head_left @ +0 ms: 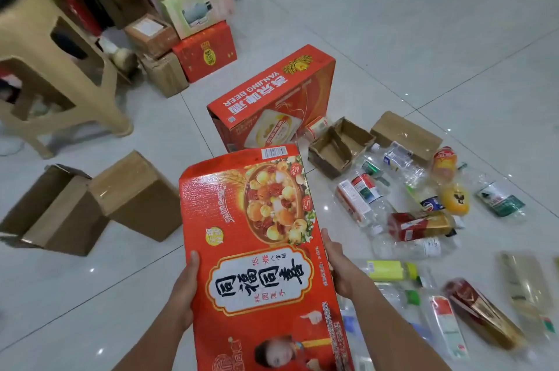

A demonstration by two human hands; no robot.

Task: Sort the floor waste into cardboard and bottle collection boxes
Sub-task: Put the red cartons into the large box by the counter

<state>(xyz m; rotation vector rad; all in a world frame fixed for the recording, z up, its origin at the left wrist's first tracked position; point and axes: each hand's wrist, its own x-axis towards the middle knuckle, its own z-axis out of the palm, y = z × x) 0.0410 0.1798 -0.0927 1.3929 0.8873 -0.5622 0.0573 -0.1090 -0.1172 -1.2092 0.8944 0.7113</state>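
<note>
I hold a flattened red food carton (257, 249) upright in front of me. My left hand (186, 286) grips its left edge and my right hand (337, 265) grips its right edge. Beyond it a red beer carton (272, 98) lies on the tiled floor. To the left, a brown cardboard box (57, 213) lies on its side with its flaps open, beside a closed brown box (136, 195). Several crushed plastic bottles (366, 198) and wrappers are spread over the floor on the right, along with a small open cardboard tray (338, 147) and a folded cardboard piece (405, 134).
A tan plastic stool (57, 68) stands at the far left. Stacked boxes (193, 14), brown, pink, green and red, line the back left. The white floor tiles stretch away at the upper right.
</note>
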